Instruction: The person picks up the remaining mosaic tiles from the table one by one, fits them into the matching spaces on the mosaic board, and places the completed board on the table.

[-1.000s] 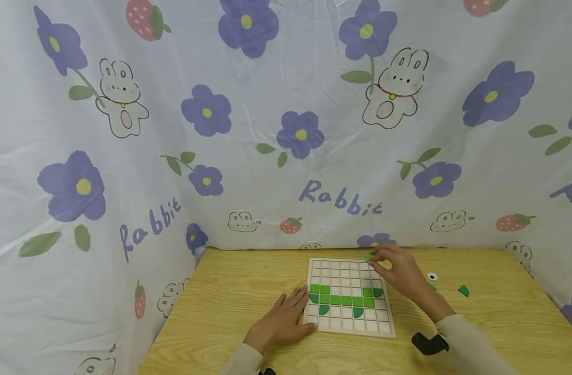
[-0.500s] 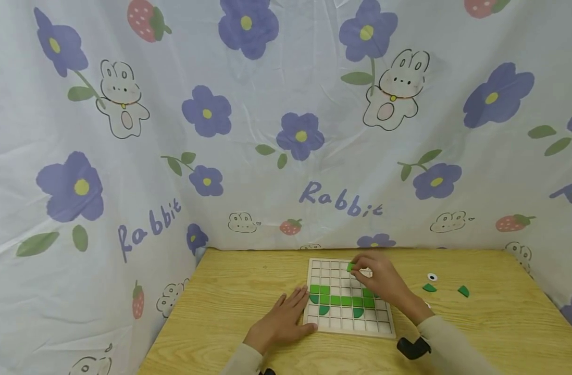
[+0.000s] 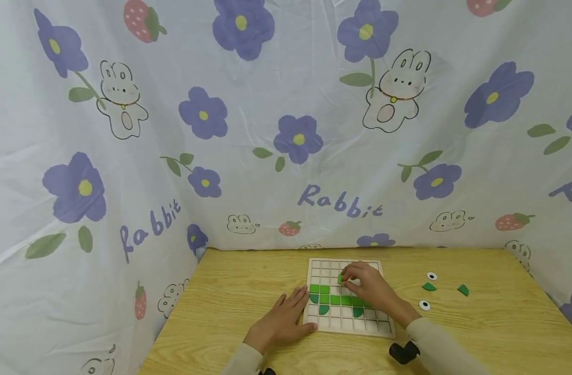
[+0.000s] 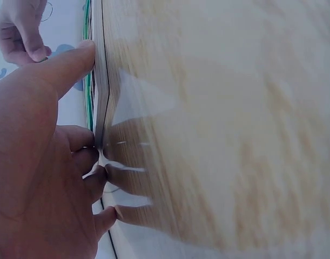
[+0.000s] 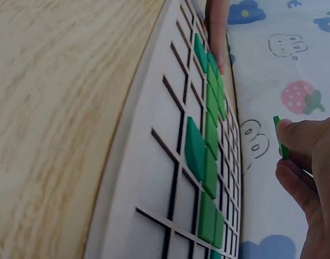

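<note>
A wooden grid board point(image 3: 342, 325) lies on the table, with bright green square tiles point(image 3: 335, 300) and dark green quarter-round tiles point(image 3: 323, 310) set in some of its cells. My right hand point(image 3: 370, 286) is above the board and pinches a green square tile point(image 5: 281, 137) between thumb and fingers, held apart from the grid. It hides part of the board's right side in the head view. My left hand point(image 3: 283, 317) rests at the board's left edge with fingers extended, the fingertips and thumb touching the frame point(image 4: 100, 70).
Right of the board lie two white eye discs point(image 3: 432, 276) and two dark green quarter-round tiles point(image 3: 463, 290) on the wooden table point(image 3: 501, 333). A patterned curtain point(image 3: 267, 156) hangs behind the table's far edge.
My right hand has carried the green square tile leftward and nearer, from the board's far right corner to above its middle. The lower eye disc has come into view. My left hand has stayed put.
</note>
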The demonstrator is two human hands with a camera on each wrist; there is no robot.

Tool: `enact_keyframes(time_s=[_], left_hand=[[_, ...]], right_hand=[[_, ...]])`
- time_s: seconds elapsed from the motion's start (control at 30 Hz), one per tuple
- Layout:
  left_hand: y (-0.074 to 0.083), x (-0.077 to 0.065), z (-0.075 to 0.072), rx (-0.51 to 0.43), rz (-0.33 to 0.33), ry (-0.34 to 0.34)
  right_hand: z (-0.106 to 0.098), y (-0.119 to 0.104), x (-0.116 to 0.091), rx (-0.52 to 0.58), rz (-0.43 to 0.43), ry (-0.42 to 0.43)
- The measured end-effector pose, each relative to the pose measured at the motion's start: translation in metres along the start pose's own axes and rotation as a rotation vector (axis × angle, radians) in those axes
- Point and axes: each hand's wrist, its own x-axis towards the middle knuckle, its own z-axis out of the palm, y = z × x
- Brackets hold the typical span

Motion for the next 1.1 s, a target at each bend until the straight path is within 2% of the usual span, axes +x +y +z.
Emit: enact_keyframes(time_s=[0.17,0.43,0.67,1.1], left_hand=[[0.001,0.0,-0.001,0.009,-0.008,-0.004],[0.001,0.0,0.001,0.01,-0.009,-0.003],[-0.001,0.001,0.002,0.02,-0.006,0.003],[0.0,0.0,0.002,0.007,-0.01,0.0]], right_hand=[[0.008,0.002,-0.001,0.035,0.021,-0.063],[0.017,0.002,-0.005,0.04,0.132,-0.133],[0.027,0.004,-0.007,0.043,0.111,-0.132],[0.031,0.002,-0.003,-0.023,0.129,-0.208]])
